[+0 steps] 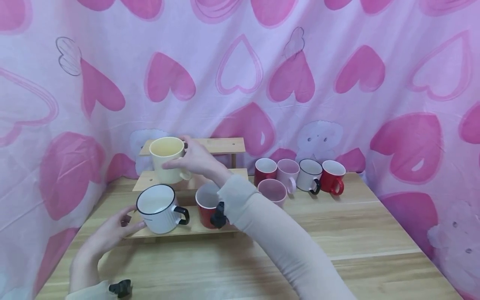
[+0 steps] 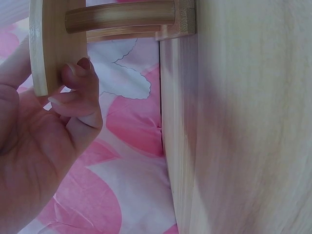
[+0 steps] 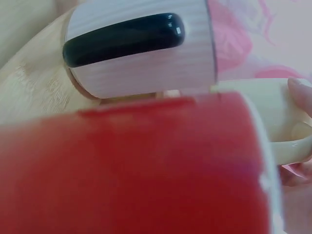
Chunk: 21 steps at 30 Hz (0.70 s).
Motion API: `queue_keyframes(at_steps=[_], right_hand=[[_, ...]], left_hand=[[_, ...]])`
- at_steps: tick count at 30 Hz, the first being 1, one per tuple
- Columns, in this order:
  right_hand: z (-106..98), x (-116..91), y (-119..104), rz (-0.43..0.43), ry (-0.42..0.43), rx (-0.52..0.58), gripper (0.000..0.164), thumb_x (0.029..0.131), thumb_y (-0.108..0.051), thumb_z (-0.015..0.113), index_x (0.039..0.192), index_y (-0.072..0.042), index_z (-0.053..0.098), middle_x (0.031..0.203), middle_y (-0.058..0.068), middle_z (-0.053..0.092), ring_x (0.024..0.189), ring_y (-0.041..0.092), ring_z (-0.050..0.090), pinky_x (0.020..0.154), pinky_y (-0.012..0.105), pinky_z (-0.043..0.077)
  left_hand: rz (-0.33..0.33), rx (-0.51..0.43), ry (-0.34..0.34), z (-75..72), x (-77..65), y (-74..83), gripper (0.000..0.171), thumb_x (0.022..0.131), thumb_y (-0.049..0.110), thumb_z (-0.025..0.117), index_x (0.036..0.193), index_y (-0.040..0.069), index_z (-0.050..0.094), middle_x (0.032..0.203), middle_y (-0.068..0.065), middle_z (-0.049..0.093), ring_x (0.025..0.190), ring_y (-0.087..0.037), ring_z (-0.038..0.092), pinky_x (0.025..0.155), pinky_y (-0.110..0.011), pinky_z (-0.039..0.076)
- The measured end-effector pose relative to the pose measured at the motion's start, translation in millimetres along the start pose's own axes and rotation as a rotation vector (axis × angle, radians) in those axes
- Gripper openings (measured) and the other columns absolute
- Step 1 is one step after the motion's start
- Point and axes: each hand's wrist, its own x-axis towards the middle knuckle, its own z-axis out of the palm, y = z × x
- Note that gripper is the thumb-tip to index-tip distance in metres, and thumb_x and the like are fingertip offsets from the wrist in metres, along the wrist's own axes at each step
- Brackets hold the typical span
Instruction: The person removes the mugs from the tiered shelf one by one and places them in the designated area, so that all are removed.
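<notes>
Cream mug (image 1: 165, 166) in hand beside a part-filled wooden rack (image 1: 221, 146)

Holds the cream mug firmly in the right hand (image 1: 200, 160), with the thumb across the near side and the handle turned rightward. Keeps to the left part of the middle shelf (image 1: 142, 184); cannot tell whether touching the board or just above. Grips the left end of the bottom shelf (image 1: 189, 228) in the left hand (image 1: 106, 235), with fingers curled round the wood in the left wrist view, perhaps to steady everything.

Counts as done, by the look of things: on the bottom shelf, a black-rimmed white mug (image 1: 157, 217) upright at left and a red mug (image 1: 204, 212) at right, partly hidden by the right sleeve (image 1: 281, 233). Counts as under way: the cream mug, not yet released.

Seems to leave five on the table (image 1: 375, 233) right of the rack: in the back row another red mug (image 1: 264, 173), a pink mug (image 1: 286, 171), a white mug with a black handle (image 1: 306, 180) and an end red mug (image 1: 330, 180); in front, a second pink mug (image 1: 271, 192). Looks partway through stocking the rack, probably well short of finished.
</notes>
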Motion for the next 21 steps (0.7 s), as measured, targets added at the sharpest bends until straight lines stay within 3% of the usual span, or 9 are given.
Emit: queue_keyframes(at_steps=[3, 10, 17, 21], right_hand=[[-14, -14, 3, -0.019, 0.030, 0.030, 0.081, 0.067, -0.034, 0.092, 0.134, -0.023, 0.049, 0.108, -0.009, 0.063, 0.102, 0.008, 0.058, 0.090, 0.033, 0.046], [-51, -49, 9, -0.073, 0.099, 0.109, 0.083, 0.069, -0.030, 0.091, 0.138, -0.022, 0.045, 0.118, -0.002, 0.061, 0.108, 0.014, 0.058, 0.091, 0.037, 0.048], [-89, -81, 19, -0.164, 0.217, 0.095, 0.080, 0.071, -0.022, 0.089, 0.138, -0.015, 0.046, 0.121, 0.002, 0.060, 0.110, 0.020, 0.059, 0.093, 0.036, 0.048], [-109, -100, 26, -0.174, 0.275, 0.050, 0.082, 0.071, -0.023, 0.089, 0.140, -0.016, 0.044, 0.123, 0.002, 0.059, 0.111, 0.020, 0.058, 0.095, 0.038, 0.046]], left_hand=[[-0.002, -0.015, 0.002, 0.0, -1.7, 2.1, 0.070, 0.093, 0.036, 0.067, 0.146, 0.001, 0.036, 0.112, -0.020, 0.056, 0.103, -0.034, 0.052, 0.074, -0.039, 0.048], [0.014, 0.015, -0.006, -0.3, -1.2, 0.9, 0.072, 0.094, 0.035, 0.066, 0.145, -0.005, 0.033, 0.115, -0.026, 0.056, 0.106, -0.040, 0.053, 0.078, -0.046, 0.048], [0.014, 0.007, -0.001, 0.9, -1.9, -0.5, 0.068, 0.095, 0.034, 0.066, 0.146, 0.000, 0.035, 0.109, -0.018, 0.056, 0.100, -0.031, 0.051, 0.073, -0.038, 0.046], [0.000, -0.015, -0.017, 1.7, -2.2, 1.2, 0.069, 0.095, 0.035, 0.065, 0.147, 0.002, 0.035, 0.114, -0.022, 0.054, 0.104, -0.035, 0.050, 0.073, -0.037, 0.047]])
